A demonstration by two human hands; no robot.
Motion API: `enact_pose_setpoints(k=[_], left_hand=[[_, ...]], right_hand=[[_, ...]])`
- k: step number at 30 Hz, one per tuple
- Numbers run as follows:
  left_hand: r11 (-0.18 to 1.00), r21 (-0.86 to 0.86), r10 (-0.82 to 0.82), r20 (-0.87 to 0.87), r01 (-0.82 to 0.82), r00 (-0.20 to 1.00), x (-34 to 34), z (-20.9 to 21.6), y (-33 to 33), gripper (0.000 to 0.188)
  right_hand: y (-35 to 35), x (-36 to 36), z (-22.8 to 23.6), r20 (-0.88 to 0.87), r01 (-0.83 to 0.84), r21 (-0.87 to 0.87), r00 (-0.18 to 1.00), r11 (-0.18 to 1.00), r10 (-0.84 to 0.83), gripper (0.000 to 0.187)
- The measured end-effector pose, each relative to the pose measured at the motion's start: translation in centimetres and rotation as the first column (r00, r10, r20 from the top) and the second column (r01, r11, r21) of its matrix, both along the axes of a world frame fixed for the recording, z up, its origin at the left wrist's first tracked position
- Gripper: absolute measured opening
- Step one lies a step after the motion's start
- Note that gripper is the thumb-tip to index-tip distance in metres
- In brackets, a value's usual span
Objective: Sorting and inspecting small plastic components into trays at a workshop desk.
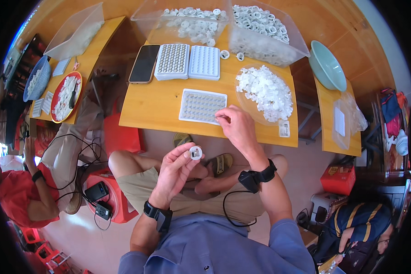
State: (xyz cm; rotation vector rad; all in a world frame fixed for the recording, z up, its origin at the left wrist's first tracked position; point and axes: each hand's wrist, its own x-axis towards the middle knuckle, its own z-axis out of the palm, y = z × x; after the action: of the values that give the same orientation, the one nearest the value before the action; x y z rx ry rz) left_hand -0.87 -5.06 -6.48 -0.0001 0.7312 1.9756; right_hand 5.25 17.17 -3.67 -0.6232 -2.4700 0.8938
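Above my lap, my left hand (pixel 174 165) pinches a small round white plastic housing (pixel 196 153) with a dark and metallic inside facing up. My right hand (pixel 236 124) reaches to the lower right corner of a white tray (pixel 183 114) near the table's front edge. Rows of round silvery button cells (pixel 201 106) fill much of that tray. The fingertips of my right hand are pressed together at the tray's edge; whatever lies between them is too small to make out. Beside this hand a heap of small white pieces (pixel 265 91) lies on a clear sheet.
Behind the tray sit a phone (pixel 144 64), a stack of trays with button cells (pixel 172 59) and a white tray (pixel 204 62). Two clear bins (pixel 269 50) hold white round parts at the back. A green basin (pixel 328 66) stands right; another person (pixel 25 196) sits left.
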Motion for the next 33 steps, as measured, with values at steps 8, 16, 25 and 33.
enact_pose_setpoints(k=[8, 16, 25, 33], left_hand=[[0.999, 0.037, -0.004, 0.019, 0.003, 1.0, -0.3, 0.0, 0.0, 0.027], [0.999, 0.043, -0.01, 0.039, 0.009, 0.999, -0.4, 0.2, -0.1, 0.027], [0.999, 0.053, -0.002, 0.049, 0.0, 0.999, -0.5, 0.2, 0.4, 0.027], [0.999, 0.03, 0.012, 0.02, -0.012, 1.0, -0.5, -0.2, 0.4, 0.026]], right_hand=[[0.0, -0.3, 0.8, 0.099, -0.006, 0.08, 0.995, 0.997, -0.002, 0.006], [-3.0, 1.2, 3.7, -0.118, -0.122, -0.208, 0.988, 0.971, 0.098, 0.007], [-6.2, 2.2, 2.2, -0.243, -0.246, 0.287, 0.916, 0.926, 0.319, 0.015], [-6.3, 2.4, 1.3, -0.245, -0.292, 0.245, 0.904, 0.924, 0.35, 0.015]])
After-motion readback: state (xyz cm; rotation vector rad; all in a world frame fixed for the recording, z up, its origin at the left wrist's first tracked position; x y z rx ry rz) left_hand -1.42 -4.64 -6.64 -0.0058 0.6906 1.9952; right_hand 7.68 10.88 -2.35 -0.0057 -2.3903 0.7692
